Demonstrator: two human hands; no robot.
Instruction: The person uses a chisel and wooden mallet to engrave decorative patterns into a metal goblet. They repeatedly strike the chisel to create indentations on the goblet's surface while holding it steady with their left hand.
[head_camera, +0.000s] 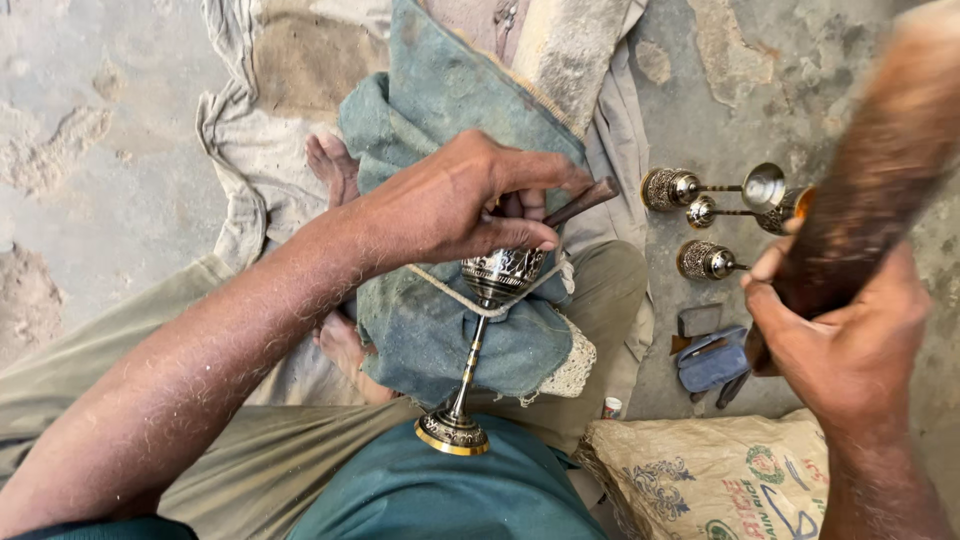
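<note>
Engraved brass goblet (487, 330): our left hand (455, 205) clasps its bowl plus a dark chisel (583, 200); our right hand (850, 345) clenches a brown wooden mallet (870, 180), well apart.

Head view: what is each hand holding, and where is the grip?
Left hand pinches a chisel against the goblet bowl; right hand grips the wooden mallet by its lower end.

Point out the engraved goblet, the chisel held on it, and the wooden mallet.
engraved goblet (497, 274): head view, on the patterned cup.
chisel (585, 199): head view, on the dark shaft past the left hand (470, 200).
wooden mallet (870, 170): head view, on the blurred head above the right hand (850, 340).
</note>
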